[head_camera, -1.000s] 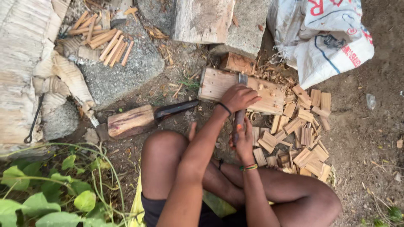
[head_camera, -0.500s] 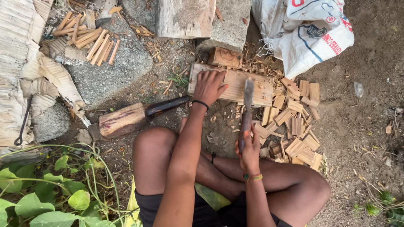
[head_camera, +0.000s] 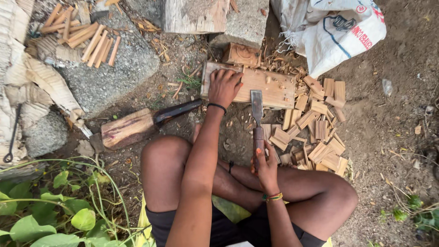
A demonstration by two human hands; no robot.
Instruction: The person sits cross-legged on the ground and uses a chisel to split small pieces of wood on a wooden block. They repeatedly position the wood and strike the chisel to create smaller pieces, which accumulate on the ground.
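The person sat cross-legged on the bare ground, seen from above. The left hand lay flat with fingers spread on the left end of a flat wooden block, just above the middle of the frame, pressing it down rather than gripping it. The right hand was clamped around the wooden handle of a chisel, holding it upright in the frame so that the steel blade reached up and its tip rested on the lower edge of the block, right of the left hand.

To the right of the chisel and block lay a heap of small split wood pieces, spreading toward the person's right knee. A small carved wooden piece sat touching the block's upper edge. In the left centre a wooden mallet with a dark handle lay on the ground, its handle pointing toward the block. A bundle of thin sticks rested on a grey stone in the upper left, and a white sack filled the upper right corner. Green leaves crowded the lower left.
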